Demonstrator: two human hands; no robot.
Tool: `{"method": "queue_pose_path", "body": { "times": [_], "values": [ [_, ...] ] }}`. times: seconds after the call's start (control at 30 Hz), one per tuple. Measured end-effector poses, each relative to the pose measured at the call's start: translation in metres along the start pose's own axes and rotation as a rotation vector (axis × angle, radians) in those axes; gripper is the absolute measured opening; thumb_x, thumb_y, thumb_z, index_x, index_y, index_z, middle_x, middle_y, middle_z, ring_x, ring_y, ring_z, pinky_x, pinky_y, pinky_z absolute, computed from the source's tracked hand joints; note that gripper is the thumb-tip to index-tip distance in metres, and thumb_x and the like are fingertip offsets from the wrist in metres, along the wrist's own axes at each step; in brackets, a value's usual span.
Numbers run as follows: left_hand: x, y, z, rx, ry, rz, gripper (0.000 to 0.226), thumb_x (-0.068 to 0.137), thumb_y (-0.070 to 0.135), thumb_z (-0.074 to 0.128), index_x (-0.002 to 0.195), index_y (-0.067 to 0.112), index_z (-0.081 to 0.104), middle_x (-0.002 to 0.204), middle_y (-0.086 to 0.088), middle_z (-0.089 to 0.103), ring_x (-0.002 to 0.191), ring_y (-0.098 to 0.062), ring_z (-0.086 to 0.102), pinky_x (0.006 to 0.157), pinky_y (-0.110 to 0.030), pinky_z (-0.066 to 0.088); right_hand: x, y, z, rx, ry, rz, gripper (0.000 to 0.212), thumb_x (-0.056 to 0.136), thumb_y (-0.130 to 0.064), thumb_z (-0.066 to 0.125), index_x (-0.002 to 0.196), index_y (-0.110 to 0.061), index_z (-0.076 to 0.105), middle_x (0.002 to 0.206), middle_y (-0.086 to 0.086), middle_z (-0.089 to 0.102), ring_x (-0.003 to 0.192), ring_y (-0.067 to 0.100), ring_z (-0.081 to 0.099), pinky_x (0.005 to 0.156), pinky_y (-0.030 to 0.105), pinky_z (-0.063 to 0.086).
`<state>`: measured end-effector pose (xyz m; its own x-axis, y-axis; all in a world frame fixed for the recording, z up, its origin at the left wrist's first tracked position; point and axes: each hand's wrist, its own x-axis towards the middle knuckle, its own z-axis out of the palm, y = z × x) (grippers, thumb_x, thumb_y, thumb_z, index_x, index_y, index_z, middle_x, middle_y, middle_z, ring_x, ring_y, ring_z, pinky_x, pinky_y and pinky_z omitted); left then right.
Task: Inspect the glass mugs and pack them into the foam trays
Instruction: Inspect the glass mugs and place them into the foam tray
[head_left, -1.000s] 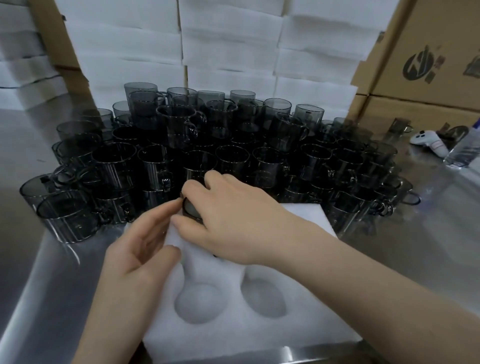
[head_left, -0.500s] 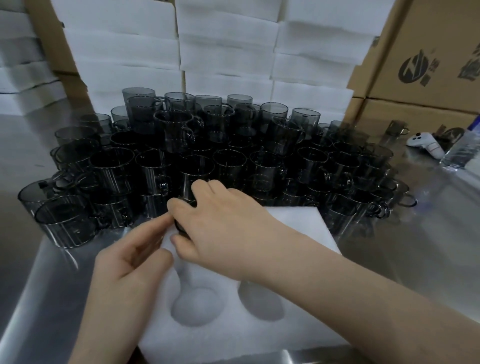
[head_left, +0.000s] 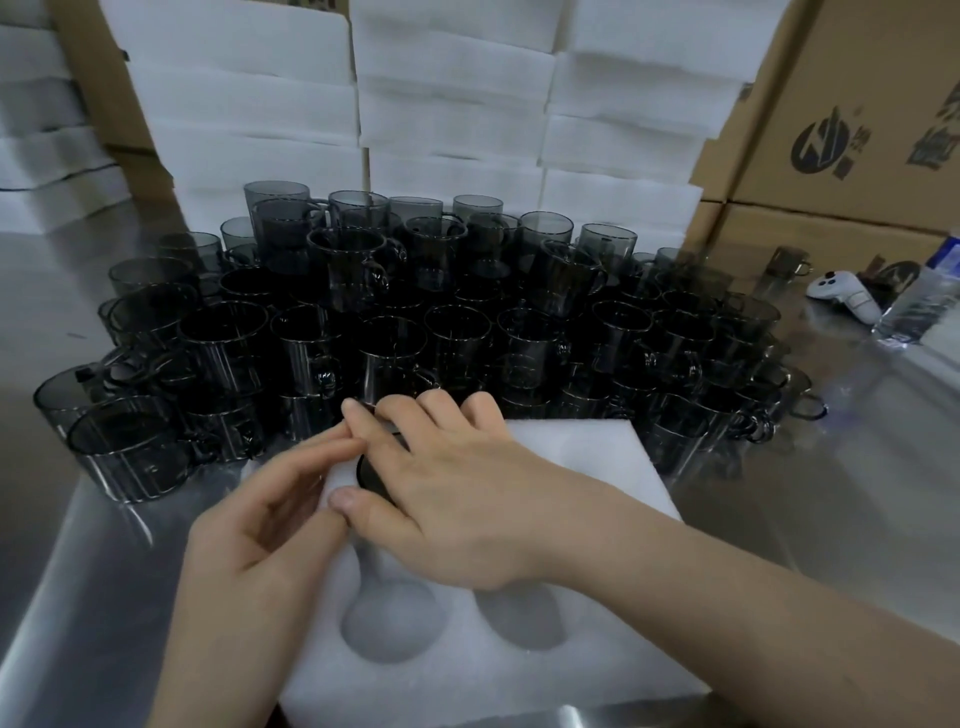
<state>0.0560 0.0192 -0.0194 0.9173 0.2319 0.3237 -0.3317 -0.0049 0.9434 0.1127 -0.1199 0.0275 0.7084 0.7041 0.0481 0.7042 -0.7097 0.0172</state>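
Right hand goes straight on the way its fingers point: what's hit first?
Right hand, gripping a glass mug over the foam tray, points up-left: likely the front-row mug just past the tray's far edge first. Depth unclear.

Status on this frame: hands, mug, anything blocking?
Right hand grips dark glass mug in foam tray, rear pocket. Left hand fingertips touch alongside. Nothing seen blocking.

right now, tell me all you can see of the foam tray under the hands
The foam tray is a white, soft-looking slab lying flat on the steel table, before the massed mugs. Two round wells near its front edge sit empty. Farther back the right hand holds a dark mug in it; the left hand touches the foam alongside.
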Motion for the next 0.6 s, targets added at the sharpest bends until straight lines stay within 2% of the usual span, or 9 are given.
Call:
{"method": "queue_pose_path", "body": {
  "times": [0.1,0.13,0.2,0.23,0.3,0.37,0.43,0.5,0.6],
  "values": [
    [0.001,0.001,-0.002,0.074,-0.033,0.016,0.045,0.079,-0.020,0.061,0.103,0.016,0.074,0.118,0.013,0.069,0.115,0.000,0.060,0.091,-0.011,0.048,-0.001,0.001,0.001,-0.050,0.062,-0.010,0.066,0.101,-0.047,0.022,0.155,-0.011,0.013,0.151,0.004,0.025,0.128,0.023,0.027,0.098,0.039,0.021],
    [0.001,0.001,-0.003,0.106,-0.044,0.020,0.043,0.076,-0.012,0.067,0.102,0.022,0.076,0.118,0.017,0.068,0.115,0.003,0.059,0.091,-0.009,0.046,-0.001,0.002,-0.001,-0.059,0.115,-0.028,0.060,0.102,-0.043,0.026,0.153,-0.011,0.024,0.148,0.003,0.030,0.125,0.022,0.030,0.097,0.037,0.025],
    [0.002,0.003,-0.006,0.187,-0.050,-0.001,0.041,0.068,0.011,0.062,0.094,0.037,0.078,0.118,0.026,0.066,0.104,0.009,0.061,0.085,-0.004,0.045,0.001,0.007,-0.010,0.070,0.269,-0.061,0.044,0.102,-0.034,0.036,0.135,-0.011,0.054,0.132,0.004,0.051,0.115,0.022,0.045,0.094,0.040,0.038],
    [0.002,0.004,-0.008,0.243,-0.046,-0.009,0.042,0.066,0.018,0.057,0.091,0.044,0.076,0.117,0.030,0.064,0.091,0.008,0.061,0.078,-0.002,0.044,0.001,0.010,-0.019,0.212,0.402,-0.048,0.037,0.099,-0.030,0.041,0.118,-0.010,0.066,0.116,0.005,0.062,0.106,0.024,0.053,0.088,0.041,0.045],
    [0.003,0.005,-0.009,0.369,-0.049,-0.015,0.036,0.068,0.023,0.060,0.087,0.049,0.075,0.114,0.038,0.061,0.075,-0.002,0.056,0.065,-0.002,0.042,0.004,0.027,-0.038,0.404,0.824,0.036,0.033,0.090,-0.024,0.045,0.086,-0.007,0.073,0.088,0.008,0.068,0.086,0.027,0.061,0.075,0.040,0.048],
    [0.004,0.010,-0.007,0.514,-0.057,0.007,0.037,0.076,0.010,0.069,0.084,0.046,0.076,0.111,0.044,0.058,0.074,-0.006,0.056,0.064,0.002,0.041,0.009,0.058,-0.057,0.382,1.032,0.267,0.028,0.086,-0.024,0.049,0.088,-0.010,0.073,0.095,0.007,0.067,0.094,0.024,0.060,0.084,0.033,0.044],
    [0.006,0.017,-0.004,0.688,-0.095,0.065,0.043,0.077,0.001,0.065,0.092,0.041,0.074,0.115,0.043,0.053,0.096,0.010,0.055,0.079,0.004,0.034,0.013,0.093,-0.073,0.308,0.851,0.557,0.031,0.085,-0.031,0.055,0.113,-0.021,0.066,0.123,0.005,0.054,0.119,0.023,0.048,0.099,0.031,0.033],
    [0.010,0.024,-0.001,0.809,-0.153,0.106,0.036,0.079,0.009,0.062,0.097,0.038,0.073,0.125,0.035,0.051,0.117,0.019,0.039,0.094,-0.007,0.029,0.015,0.120,-0.076,0.321,0.573,0.756,0.038,0.083,-0.037,0.060,0.120,-0.030,0.058,0.133,0.003,0.046,0.128,0.026,0.040,0.105,0.039,0.028],
    [0.020,0.037,0.008,0.845,-0.182,0.168,0.026,0.082,0.022,0.056,0.094,0.039,0.072,0.126,0.030,0.052,0.119,0.013,0.042,0.092,-0.014,0.032,0.017,0.133,-0.067,0.342,0.434,0.771,0.009,0.087,-0.037,0.060,0.094,-0.032,0.061,0.105,-0.007,0.059,0.108,0.025,0.049,0.105,0.045,0.033]
  ]
}}
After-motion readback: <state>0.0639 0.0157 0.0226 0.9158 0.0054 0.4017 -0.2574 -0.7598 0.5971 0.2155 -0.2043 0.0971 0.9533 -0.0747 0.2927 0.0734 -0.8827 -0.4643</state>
